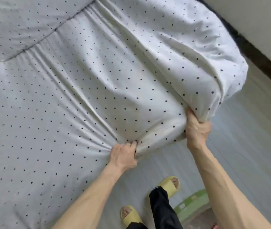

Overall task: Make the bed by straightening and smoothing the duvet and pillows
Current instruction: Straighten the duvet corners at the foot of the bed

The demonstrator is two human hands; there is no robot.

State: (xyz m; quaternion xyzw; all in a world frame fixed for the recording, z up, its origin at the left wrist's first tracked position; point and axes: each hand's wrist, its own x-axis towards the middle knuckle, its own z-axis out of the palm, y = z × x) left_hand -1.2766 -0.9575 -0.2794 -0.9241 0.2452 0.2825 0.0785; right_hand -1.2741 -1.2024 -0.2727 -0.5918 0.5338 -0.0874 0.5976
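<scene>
A white duvet with small dark dots covers the bed and fills most of the head view. My left hand grips a bunch of its near edge, and long folds fan out from that grip toward the upper left. My right hand grips the duvet's near right corner, which is lifted off the bed, with loose cloth billowing up and to the right of it. A pillow in the same dotted cloth lies at the upper left, its lower edge on top of the duvet.
I stand on a pale grey floor beside the bed, in yellow slippers and dark trousers. A green patterned thing lies on the floor near my right foot. A light wall with a dark skirting board runs along the upper right.
</scene>
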